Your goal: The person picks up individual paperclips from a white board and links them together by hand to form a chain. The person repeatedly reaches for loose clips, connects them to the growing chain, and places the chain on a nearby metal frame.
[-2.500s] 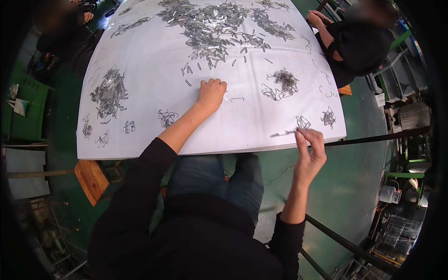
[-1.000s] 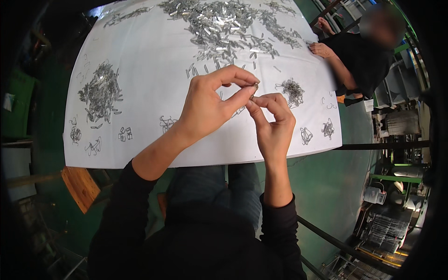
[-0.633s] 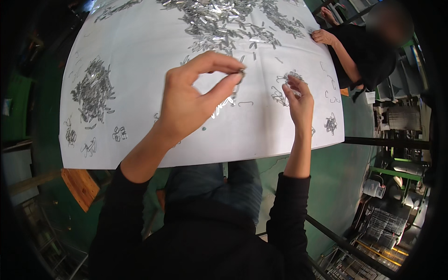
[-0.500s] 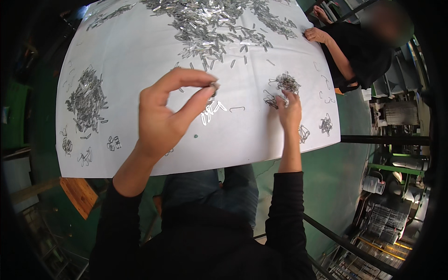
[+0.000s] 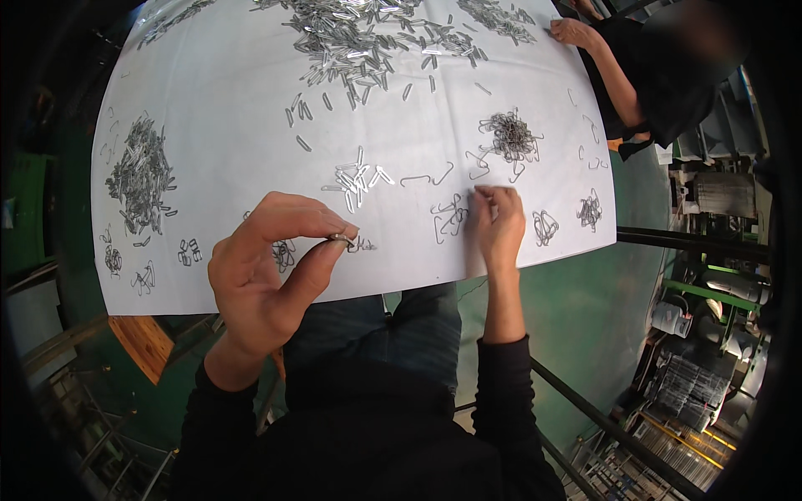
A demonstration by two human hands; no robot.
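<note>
Pinching small metal piece [image 5: 341, 240] in left hand [image 5: 244, 280], nearer and well left of hook pile [image 5: 515, 139]. Now see loose hooks [image 5: 451, 220] spread near-left of pile, so out of its tangle, beside half-curled right hand [image 5: 501, 235]; can't tell if gripping any.

Observed plain white on worktop [image 5: 225, 125], silver-grey on metal clips [image 5: 140, 179], darker grey on wire hooks [image 5: 513, 136], green on floor [image 5: 568, 317].

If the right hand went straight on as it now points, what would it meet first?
Probably the hook pile, at its loose near edge; how high the right hand is, I cannot tell.
</note>
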